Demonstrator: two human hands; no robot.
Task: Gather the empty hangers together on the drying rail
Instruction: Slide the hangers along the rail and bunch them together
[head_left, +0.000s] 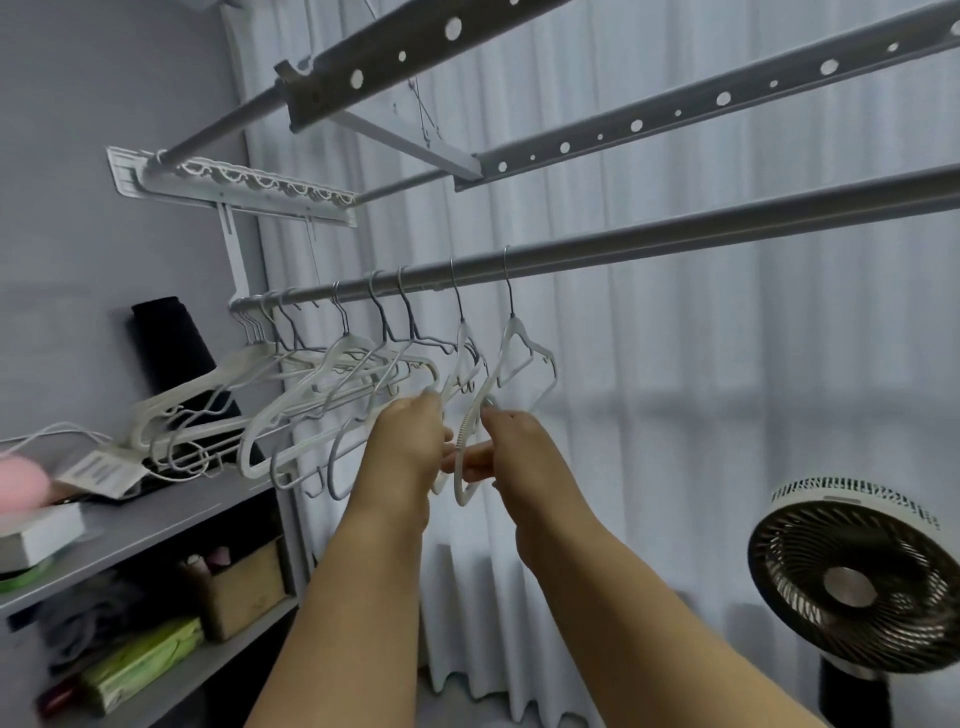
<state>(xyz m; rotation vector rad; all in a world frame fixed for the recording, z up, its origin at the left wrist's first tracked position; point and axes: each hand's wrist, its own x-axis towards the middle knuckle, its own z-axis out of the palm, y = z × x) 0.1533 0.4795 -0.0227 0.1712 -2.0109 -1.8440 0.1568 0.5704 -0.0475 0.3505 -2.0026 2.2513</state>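
**Two stray hangers in hand, the bunch waiting at the rail's wall end**

I have both hands up under the drying rail (675, 244), which runs as a long grey bar from the wall end at the left, rising toward the right edge of the view. Most of the empty hangers (311, 384) already crowd the wall end, hooks close together, white and grey frames overlapping and tilted every which way. Two white hangers hang apart from them, further out along the rail: the nearer stray (465, 364) and the outermost hanger (519, 358).

My left hand (410, 441) has its grip curled round the lower part of the nearer stray, fingers pinching the frame. My right hand (514, 447) pinches the ribbed lower arm of the outermost hanger, thumb and fingers wrapped about it. I judge I hold them low because the rail sits high; the bottom bars are what I can reach, and pulling there lets the hooks slide along the bar.

Both strays hang with hooks over the rail and necks upright, their long axes turned nearly edge-on to me, so they lie across the rail rather than along it. That orientation suits packing them flat against the bunch.

To my mind the job is well along: these two look like the last to bring leftward. The risk is a hook snagging or lifting off if I tug sideways too sharply.

Beside me a shelf (156, 525) stands by the wall, and a fan (857, 582) is low at right.
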